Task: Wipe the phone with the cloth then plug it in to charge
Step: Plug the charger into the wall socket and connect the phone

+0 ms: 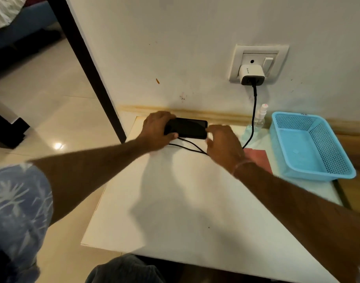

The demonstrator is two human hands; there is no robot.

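A black phone [188, 127] lies flat near the far edge of the white table [175, 201], close to the wall. My left hand [156, 129] grips its left end. My right hand [222, 144] is at the phone's right end, fingers curled by the port; whether it holds the cable's plug is hidden. A black charging cable [253, 111] drops from a white charger [250, 75] in the wall socket, runs under my right hand and loops below the phone. A red cloth [258, 158] lies flat on the table, partly behind my right wrist.
A light-blue perforated basket [309, 146] stands at the table's right side. A small clear spray bottle [258, 119] stands by the wall left of it. A dark door frame [89, 68] rises at the left, with tiled floor beyond.
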